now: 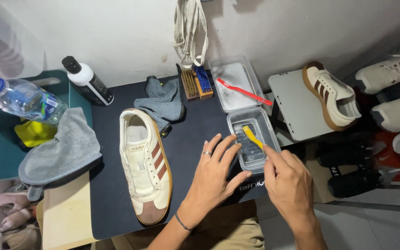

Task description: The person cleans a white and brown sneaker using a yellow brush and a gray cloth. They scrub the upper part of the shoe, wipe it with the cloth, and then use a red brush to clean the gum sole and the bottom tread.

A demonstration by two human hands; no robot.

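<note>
Head view: the right hand (289, 183) pinches a yellow toothbrush (252, 137), its head dipped into the clear plastic tub (237, 121) at 1 o'clock of the left hand (214, 172), which lies open beside the tub, fingers splayed. The step looks like wetting the brush; scrubbing would call for carrying it to the cream sneaker (145, 163) at 9 o'clock. Black mat (190, 134), white wall behind.

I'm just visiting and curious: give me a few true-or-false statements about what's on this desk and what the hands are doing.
1. The right hand dips a yellow brush into a clear tub. True.
2. The left hand holds the shoe. False: it rests on the mat beside the tub.
3. The shoe has no laces. True.
4. The red toothbrush lies on the shoe. False: it lies across the tub's lid.
</note>
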